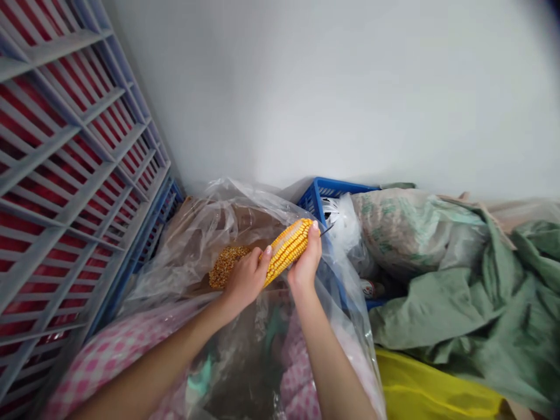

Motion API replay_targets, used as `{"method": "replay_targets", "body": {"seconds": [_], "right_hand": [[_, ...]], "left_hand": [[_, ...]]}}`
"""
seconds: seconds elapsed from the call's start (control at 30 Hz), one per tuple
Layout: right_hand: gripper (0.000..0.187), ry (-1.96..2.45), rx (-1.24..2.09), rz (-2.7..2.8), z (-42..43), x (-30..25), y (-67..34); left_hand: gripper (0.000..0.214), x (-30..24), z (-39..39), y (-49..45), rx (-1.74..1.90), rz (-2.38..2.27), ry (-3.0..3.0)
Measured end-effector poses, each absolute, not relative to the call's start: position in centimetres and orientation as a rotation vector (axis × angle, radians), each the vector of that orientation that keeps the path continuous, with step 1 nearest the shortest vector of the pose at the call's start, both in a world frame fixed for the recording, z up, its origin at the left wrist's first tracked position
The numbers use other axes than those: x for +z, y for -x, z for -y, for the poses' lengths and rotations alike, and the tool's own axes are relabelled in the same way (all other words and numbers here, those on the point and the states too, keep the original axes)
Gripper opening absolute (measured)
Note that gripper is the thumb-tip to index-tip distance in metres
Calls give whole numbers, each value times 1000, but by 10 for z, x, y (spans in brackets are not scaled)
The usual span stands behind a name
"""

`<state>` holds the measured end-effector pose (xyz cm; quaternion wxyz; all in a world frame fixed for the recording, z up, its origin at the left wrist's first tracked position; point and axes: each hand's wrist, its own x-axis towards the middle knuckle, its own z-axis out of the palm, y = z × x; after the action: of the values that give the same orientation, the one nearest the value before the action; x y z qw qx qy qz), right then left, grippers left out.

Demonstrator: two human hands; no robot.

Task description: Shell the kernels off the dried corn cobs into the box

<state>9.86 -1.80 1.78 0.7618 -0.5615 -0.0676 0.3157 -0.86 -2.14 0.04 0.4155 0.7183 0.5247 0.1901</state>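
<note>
A yellow corn cob is held slantwise between my two hands, with a pale strip along its upper side where kernels are gone. My left hand is closed around its lower end. At the upper end, my right hand grips the cob, its thumb near the tip. A thin dark rod juts out to the right beside the right thumb; what it belongs to is hidden. Below and left of the cob, loose corn kernels lie heaped in a see-through plastic bag.
Slatted plastic crates stand stacked at the left. A blue crate on the right contains white plastic and a filled bag. Green cloth and a yellow sheet lie at right. A white wall rises behind.
</note>
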Motion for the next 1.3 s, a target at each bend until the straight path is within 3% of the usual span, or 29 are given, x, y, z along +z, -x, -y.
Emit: {"method": "replay_targets", "body": {"seconds": [0.13, 0.23, 0.4, 0.8, 1.1, 1.3], "right_hand": [[47, 1339, 762, 439, 24, 13, -89], [44, 1416, 799, 540, 25, 7, -84], [42, 1515, 664, 534, 26, 1, -77], [42, 1419, 600, 556, 29, 8, -72], [38, 1281, 773, 384, 33, 0, -78], [31, 1060, 1060, 56, 29, 11, -84]], "left_hand": [[48, -6, 17, 5, 619, -1329, -1624], [50, -4, 14, 4, 663, -1286, -1539], [60, 0, 10, 2, 644, -1293, -1402], [49, -3, 11, 4, 724, -1331, -1467], [56, 2, 8, 4, 642, -1291, -1540], [63, 6, -19, 16, 554, -1182, -1382]]}}
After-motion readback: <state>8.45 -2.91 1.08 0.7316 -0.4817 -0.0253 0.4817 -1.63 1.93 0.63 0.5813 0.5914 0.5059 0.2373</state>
